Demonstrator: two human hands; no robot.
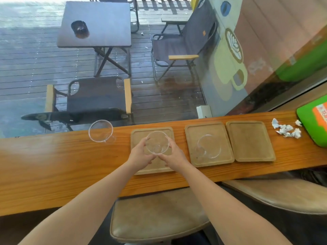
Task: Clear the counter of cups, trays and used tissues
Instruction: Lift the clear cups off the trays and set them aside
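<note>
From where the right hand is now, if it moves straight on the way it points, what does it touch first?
The right hand points up and left, already against the clear cup that both hands hold over the left tray. Beyond the cup, the line probably leaves the counter's far edge; depth is unclear.

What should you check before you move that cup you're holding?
1. Both hands on the held cup: left hand and right hand wrap its sides. Ok.
2. Cup empty: looks clear, no liquid seen. Ok.
3. Left tray under the cup is otherwise bare. Ok.
4. Cup lifted clear of the tray: cannot tell.
5. Other cups out of the way: left cup on the counter, middle cup on the middle tray, both apart. Ok.
6. Tissues cleared: not ok, far right.
</note>
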